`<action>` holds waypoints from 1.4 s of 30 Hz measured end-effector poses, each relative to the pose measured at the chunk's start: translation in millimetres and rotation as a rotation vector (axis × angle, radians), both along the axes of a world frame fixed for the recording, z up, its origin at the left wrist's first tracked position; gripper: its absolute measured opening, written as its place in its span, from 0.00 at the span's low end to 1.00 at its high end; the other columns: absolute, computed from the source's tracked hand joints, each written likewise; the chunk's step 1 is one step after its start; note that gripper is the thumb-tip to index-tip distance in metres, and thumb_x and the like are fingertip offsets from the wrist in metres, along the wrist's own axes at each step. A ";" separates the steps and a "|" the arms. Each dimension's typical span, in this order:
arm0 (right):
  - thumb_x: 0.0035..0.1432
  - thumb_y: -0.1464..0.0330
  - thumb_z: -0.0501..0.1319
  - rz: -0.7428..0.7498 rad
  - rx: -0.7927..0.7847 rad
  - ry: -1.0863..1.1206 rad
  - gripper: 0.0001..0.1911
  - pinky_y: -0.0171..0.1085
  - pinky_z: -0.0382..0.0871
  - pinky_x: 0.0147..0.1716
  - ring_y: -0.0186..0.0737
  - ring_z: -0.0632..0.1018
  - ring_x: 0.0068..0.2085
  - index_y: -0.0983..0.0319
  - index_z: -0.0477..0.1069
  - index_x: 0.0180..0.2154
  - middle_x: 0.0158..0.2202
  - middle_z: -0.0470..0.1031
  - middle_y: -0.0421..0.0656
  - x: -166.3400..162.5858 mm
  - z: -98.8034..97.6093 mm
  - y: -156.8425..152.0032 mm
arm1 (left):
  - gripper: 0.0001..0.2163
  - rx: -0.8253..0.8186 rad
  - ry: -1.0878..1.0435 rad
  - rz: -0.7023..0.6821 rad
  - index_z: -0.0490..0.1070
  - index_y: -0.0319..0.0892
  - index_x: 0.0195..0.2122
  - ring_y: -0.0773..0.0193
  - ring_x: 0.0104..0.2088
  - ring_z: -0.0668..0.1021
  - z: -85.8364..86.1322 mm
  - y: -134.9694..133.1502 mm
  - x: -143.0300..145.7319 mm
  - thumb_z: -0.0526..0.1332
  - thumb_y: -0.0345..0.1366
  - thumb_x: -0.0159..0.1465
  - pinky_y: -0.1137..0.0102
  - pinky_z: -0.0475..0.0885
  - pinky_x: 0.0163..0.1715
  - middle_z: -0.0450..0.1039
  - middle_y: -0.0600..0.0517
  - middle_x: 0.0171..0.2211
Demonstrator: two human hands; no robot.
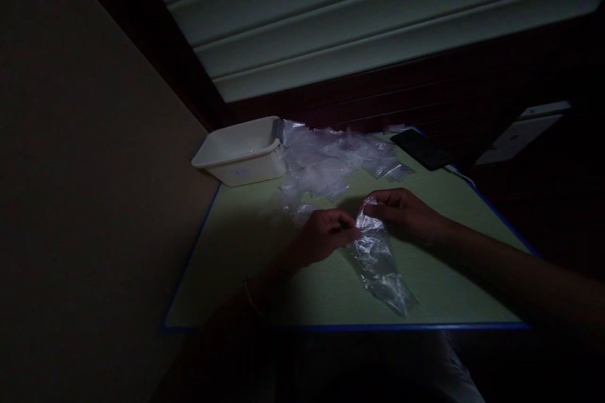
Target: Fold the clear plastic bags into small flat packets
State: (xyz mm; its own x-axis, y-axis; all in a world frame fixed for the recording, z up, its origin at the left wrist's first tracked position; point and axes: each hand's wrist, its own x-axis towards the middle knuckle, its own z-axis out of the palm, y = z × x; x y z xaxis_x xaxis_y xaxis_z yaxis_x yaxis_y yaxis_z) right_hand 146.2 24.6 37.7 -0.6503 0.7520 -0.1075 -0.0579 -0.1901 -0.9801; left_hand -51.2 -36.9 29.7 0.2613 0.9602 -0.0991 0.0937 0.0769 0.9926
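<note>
A clear, crinkled plastic bag hangs between my hands, its lower end reaching toward the table's front edge. My left hand pinches the bag's left side near the top, thumb against fingers. Gripping the upper right corner is my right hand, its fingers bent over the film. Whether anything lies inside the bag is hard to tell in the dim light; it looks flat. Just beyond my hands lies a loose heap of similar clear plastic bags.
A white plastic basin stands at the back left of the pale green table, which has a blue rim. A dark flat device lies at the back right, near a white cable. A white box is farther right.
</note>
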 end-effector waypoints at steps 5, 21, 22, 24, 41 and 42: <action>0.53 0.61 0.67 -0.037 -0.010 -0.001 0.12 0.35 0.65 0.29 0.33 0.73 0.27 0.64 0.76 0.29 0.27 0.77 0.42 -0.9 0.0 0.5 | 0.10 -0.006 0.005 -0.001 0.72 0.37 0.31 0.71 0.26 0.72 -0.3 0.1 -0.4 0.68 0.37 0.54 0.74 0.64 0.28 0.71 0.54 0.26; 0.50 0.61 0.69 -0.210 -0.067 0.021 0.11 0.35 0.66 0.25 0.33 0.73 0.24 0.64 0.78 0.27 0.24 0.77 0.42 -1.0 -4.4 2.9 | 0.12 -0.027 -0.011 -0.015 0.73 0.37 0.34 0.70 0.27 0.74 1.3 -0.8 -0.1 0.68 0.40 0.56 0.74 0.67 0.27 0.75 0.50 0.30; 0.51 0.61 0.69 -0.218 -0.069 0.026 0.11 0.35 0.66 0.25 0.33 0.73 0.24 0.64 0.78 0.26 0.24 0.77 0.42 -1.2 -4.9 3.2 | 0.12 -0.028 -0.010 -0.018 0.73 0.37 0.34 0.69 0.28 0.75 1.2 -1.1 0.1 0.68 0.40 0.55 0.74 0.67 0.27 0.76 0.49 0.30; 0.51 0.61 0.69 -0.246 -0.069 0.038 0.12 0.35 0.65 0.25 0.33 0.72 0.23 0.64 0.77 0.26 0.23 0.76 0.41 -1.5 -4.7 3.6 | 0.12 -0.023 -0.003 -0.022 0.74 0.37 0.34 0.68 0.29 0.76 -0.2 -1.4 0.6 0.69 0.40 0.54 0.73 0.68 0.29 0.77 0.49 0.31; 0.50 0.60 0.69 -0.527 0.024 0.017 0.11 0.39 0.65 0.25 0.38 0.71 0.24 0.58 0.75 0.23 0.24 0.75 0.43 2.2 2.5 14.9 | 0.10 -0.039 0.055 -0.142 0.74 0.36 0.29 0.67 0.29 0.76 -13.7 -6.3 8.5 0.67 0.39 0.57 0.71 0.69 0.32 0.76 0.50 0.27; 0.50 0.60 0.69 -0.531 0.025 0.027 0.10 0.39 0.65 0.25 0.38 0.71 0.24 0.58 0.76 0.23 0.24 0.75 0.43 2.8 2.0 16.1 | 0.10 -0.038 0.055 -0.144 0.74 0.36 0.29 0.68 0.28 0.75 -13.8 -6.3 8.4 0.67 0.39 0.57 0.71 0.69 0.31 0.75 0.50 0.27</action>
State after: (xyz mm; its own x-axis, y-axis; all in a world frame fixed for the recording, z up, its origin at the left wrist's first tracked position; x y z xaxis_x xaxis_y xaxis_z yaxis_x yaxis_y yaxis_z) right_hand 149.1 40.6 39.7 -0.1813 0.9807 -0.0736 -0.1655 -0.1043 -0.9807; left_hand -42.9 -43.2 15.8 0.3890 0.9085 -0.1523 0.1603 0.0961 0.9824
